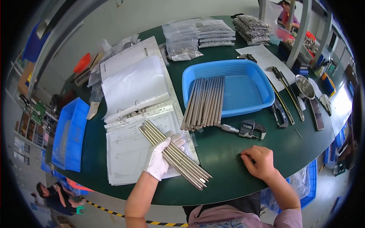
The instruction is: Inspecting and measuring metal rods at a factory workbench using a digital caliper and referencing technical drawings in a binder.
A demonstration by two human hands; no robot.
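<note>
My left hand [156, 159], in a white glove, is closed around a bundle of thin shiny metal rods [186, 169]. The bundle slants over the lower pages of an open ring binder [136, 81], its near ends reaching past the binder's edge. My bare right hand [260, 161] rests on the green table with its fingers curled in, and nothing shows in them. Beyond both hands stands a blue plastic basket [243, 89]. A row of darker metal rods [204, 100] leans over its near left rim. Between the basket and my right hand lies a digital micrometer [249, 129].
Calipers [283, 81], a metal bowl [304, 86] and a dark flat device [316, 114] lie at the right. Clear bags of small metal parts [216, 32] are stacked along the back. A blue tray [70, 135] stands at the left edge. Other people sit farther off.
</note>
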